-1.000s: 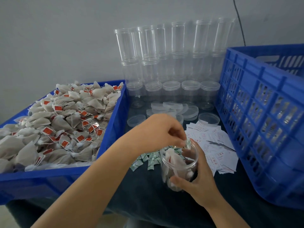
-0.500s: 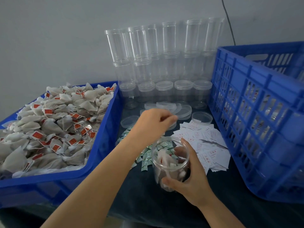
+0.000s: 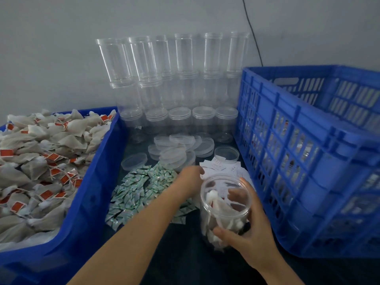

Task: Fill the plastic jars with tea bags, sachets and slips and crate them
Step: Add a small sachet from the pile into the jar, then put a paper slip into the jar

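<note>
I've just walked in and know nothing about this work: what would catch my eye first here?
Probably the tower of clear empty jars stacked against the back wall, then the blue tray at left heaped with tea bags. In front, the right hand grips a part-filled jar beside the tall blue crate.

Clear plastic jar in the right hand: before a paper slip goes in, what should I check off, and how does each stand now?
1. Clear plastic jar gripped by right hand: ok.
2. Jar mouth open, no lid: ok.
3. Beige mesh tea bags inside the jar: ok.
4. Green-and-white sachet in the jar: cannot tell.
5. Left hand at the white paper slips: ok.
6. Slip actually pinched: cannot tell, fingertips hidden behind the jar rim.
</note>
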Demonstrator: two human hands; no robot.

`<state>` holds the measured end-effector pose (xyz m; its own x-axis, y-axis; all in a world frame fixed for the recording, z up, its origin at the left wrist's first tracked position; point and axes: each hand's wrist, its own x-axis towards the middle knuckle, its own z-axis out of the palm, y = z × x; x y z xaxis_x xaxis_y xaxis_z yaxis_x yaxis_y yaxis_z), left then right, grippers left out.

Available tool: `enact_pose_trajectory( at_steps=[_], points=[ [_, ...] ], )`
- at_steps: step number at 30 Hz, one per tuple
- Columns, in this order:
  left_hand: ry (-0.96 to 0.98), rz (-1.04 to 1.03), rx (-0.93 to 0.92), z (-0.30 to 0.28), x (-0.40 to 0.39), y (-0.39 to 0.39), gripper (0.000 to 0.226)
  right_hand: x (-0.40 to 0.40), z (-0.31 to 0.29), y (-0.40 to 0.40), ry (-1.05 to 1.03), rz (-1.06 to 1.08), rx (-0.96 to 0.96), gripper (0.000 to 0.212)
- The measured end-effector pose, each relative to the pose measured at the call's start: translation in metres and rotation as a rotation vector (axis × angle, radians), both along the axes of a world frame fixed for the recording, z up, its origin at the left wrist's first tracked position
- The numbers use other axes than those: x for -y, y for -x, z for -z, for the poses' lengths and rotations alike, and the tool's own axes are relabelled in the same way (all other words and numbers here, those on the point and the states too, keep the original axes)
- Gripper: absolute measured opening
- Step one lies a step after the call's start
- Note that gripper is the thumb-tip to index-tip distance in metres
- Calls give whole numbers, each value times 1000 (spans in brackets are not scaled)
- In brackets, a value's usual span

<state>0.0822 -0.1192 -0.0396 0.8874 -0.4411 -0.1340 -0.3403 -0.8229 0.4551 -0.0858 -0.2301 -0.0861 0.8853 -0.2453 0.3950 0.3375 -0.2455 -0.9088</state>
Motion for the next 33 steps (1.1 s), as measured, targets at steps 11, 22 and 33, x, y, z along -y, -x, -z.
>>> enact_pose_trajectory(
  at_steps=[11,22,33],
  points=[
    [63,-37,120,5,9,5,11,-1,10,-3,13,8,-32,108],
    [87,-42,175,1,0,6,2,1,14,-5,0,5,-48,110],
    [171,-40,237,-16,-9,0,13,0,13,-5,-11,3,-62,108]
  ],
)
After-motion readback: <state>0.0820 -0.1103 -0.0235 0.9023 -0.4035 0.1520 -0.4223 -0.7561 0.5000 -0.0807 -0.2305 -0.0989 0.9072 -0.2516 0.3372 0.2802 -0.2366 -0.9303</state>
